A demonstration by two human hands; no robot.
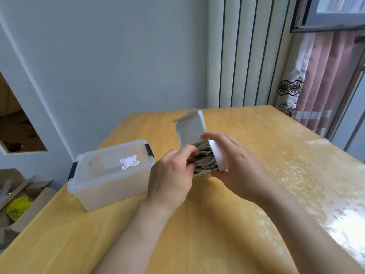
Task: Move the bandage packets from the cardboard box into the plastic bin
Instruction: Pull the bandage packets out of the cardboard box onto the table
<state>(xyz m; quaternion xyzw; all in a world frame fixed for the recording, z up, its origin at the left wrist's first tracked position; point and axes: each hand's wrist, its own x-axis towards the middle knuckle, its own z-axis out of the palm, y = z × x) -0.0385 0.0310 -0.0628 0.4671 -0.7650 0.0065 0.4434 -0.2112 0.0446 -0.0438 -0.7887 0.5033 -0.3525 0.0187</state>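
Centrally on the yellow-tan wooden table [197, 234], a small white cardboard box [190, 128] stood with its top flap thrown open toward the far side. Its mouth was crammed with thin grey-brown bandage packets [206, 159], fanned out unevenly and all inside the box.

The right hand [239, 169] gripped the box from the right. Its fingers were curled over the far upper edge by the flap, and its thumb was tucked under the near lower corner. The left hand [171, 175] came in from the near left with its fingers bent into the opening, pinching the left edge of the packets. The fingertips themselves were partly hidden among the packets.

To the left of the hands, well apart from the box, sat the translucent rectangular plastic bin [110, 186]. Its clear lid [106, 155] was on, with a black latch [149, 150] at the far end and another at the near-left end. A white cartoon sticker [129, 162] was stuck on top of the lid.

Off the table's left edge, down on the floor, lay an open brown carton [39, 191] with a crumpled yellow bag [17, 208] inside. At the far right hung a pink striped curtain [324, 80], beside pale vertical wall panels [243, 56].
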